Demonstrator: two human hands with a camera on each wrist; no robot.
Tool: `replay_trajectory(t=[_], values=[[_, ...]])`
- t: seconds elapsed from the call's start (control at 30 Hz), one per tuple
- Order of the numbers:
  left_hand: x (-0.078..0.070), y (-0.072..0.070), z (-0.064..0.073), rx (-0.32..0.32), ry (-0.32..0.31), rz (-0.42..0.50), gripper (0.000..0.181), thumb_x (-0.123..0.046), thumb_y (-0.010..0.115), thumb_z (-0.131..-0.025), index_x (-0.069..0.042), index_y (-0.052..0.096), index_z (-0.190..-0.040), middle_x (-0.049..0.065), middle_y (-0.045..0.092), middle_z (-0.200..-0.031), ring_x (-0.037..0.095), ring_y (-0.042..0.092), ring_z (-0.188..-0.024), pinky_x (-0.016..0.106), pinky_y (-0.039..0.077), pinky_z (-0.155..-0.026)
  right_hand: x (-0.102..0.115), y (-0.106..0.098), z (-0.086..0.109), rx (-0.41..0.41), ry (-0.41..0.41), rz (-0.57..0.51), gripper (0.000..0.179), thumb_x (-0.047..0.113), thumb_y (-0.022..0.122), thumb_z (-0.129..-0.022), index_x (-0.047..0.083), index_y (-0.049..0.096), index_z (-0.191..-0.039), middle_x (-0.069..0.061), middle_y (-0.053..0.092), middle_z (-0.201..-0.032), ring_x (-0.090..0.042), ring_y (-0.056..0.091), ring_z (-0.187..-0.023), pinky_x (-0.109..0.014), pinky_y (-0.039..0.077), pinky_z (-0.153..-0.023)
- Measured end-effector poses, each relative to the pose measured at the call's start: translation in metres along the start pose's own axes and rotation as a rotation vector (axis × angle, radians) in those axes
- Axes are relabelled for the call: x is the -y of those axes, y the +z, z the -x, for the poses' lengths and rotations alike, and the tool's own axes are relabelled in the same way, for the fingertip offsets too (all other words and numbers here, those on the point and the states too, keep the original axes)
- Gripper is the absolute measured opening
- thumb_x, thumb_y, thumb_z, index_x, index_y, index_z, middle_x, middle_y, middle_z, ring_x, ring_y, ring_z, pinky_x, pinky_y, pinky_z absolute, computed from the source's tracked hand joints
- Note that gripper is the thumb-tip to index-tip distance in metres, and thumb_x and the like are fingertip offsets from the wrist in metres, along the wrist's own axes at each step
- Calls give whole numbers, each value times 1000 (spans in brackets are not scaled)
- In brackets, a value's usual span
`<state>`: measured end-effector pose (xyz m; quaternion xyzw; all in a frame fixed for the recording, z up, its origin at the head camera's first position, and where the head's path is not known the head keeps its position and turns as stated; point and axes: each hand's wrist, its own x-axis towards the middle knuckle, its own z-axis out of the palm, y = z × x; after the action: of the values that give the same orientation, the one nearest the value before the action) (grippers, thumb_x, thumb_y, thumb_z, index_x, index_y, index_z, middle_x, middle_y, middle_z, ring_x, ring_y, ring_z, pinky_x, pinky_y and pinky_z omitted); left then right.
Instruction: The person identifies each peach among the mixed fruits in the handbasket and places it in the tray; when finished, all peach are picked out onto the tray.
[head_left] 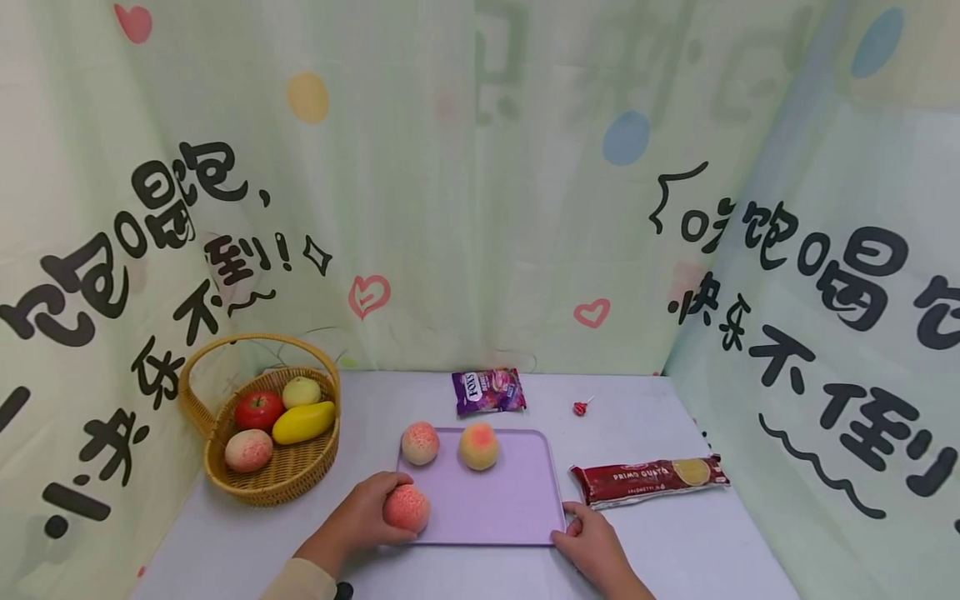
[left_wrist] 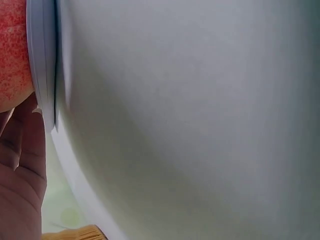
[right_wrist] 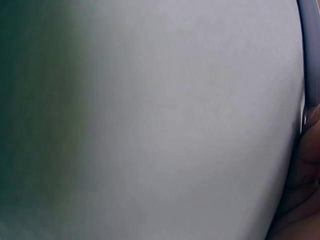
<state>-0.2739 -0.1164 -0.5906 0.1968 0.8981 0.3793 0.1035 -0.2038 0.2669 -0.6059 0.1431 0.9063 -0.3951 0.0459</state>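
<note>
In the head view, a lilac tray (head_left: pixel 495 508) lies on the table with three peaches. My left hand (head_left: pixel 367 512) curls around the nearest one, a pinkish-red peach (head_left: pixel 407 508), at the tray's front left corner. The left wrist view shows that peach (left_wrist: pixel 12 55) against the fingers (left_wrist: pixel 32 145), whose tips come right to the tray rim (left_wrist: pixel 42 65). Behind it sit a speckled pink peach (head_left: pixel 420 443) and a yellow-orange peach (head_left: pixel 478 447). At the front right corner my right hand (head_left: pixel 596 546) grips the tray's edge, its thumb and fingers bent there.
A wicker basket (head_left: pixel 277 492) with a tall handle stands at the left, holding several fruits. A purple candy bag (head_left: pixel 489 392) lies behind the tray, a red lollipop (head_left: pixel 581 408) back right. A red spaghetti pack (head_left: pixel 648 481) lies beside the tray. Printed curtains (head_left: pixel 480 208) enclose the table.
</note>
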Motion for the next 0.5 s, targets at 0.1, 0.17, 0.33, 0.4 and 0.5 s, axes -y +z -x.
replay_trajectory(t=[0.1, 0.17, 0.33, 0.4, 0.5], values=[[0, 0, 0, -7, 9, -6, 83, -43, 97, -65, -12, 61, -134, 6, 64, -133, 25, 61, -120, 54, 51, -105, 0, 0, 0, 1, 4, -2, 59, 18, 82, -83, -7, 62, -132, -5, 53, -70, -17, 48, -65, -25, 44, -57], [0, -1, 1, -18, 26, -16, 83, -44, 96, -66, -12, 61, -134, 6, 64, -133, 25, 61, -120, 54, 51, -105, 1, -1, 0, 2, 5, -3, 59, 18, 82, -83, -8, 62, -132, -5, 53, -70, -17, 48, -65, -25, 43, -57], [-1, -5, 3, -43, 65, -28, 83, -48, 94, -68, -12, 61, -136, 5, 64, -132, 23, 62, -118, 51, 53, -103, 1, -1, 0, 2, 11, -2, 59, 18, 82, -83, -7, 62, -132, -5, 53, -70, -17, 48, -66, -25, 44, -58], [-2, -7, 3, -48, 68, -30, 83, -50, 93, -69, -12, 61, -135, 5, 64, -132, 22, 61, -116, 50, 54, -101, 1, -1, 0, 2, 11, 1, 59, 18, 82, -83, -7, 62, -132, -5, 53, -70, -17, 48, -66, -25, 43, -58], [-4, -12, 4, -43, 51, -46, 81, -52, 91, -71, -13, 62, -135, 5, 64, -131, 20, 60, -112, 48, 55, -96, 0, -1, -2, 0, 10, 6, 59, 19, 82, -83, -6, 62, -132, -4, 54, -70, -17, 48, -65, -25, 43, -58]])
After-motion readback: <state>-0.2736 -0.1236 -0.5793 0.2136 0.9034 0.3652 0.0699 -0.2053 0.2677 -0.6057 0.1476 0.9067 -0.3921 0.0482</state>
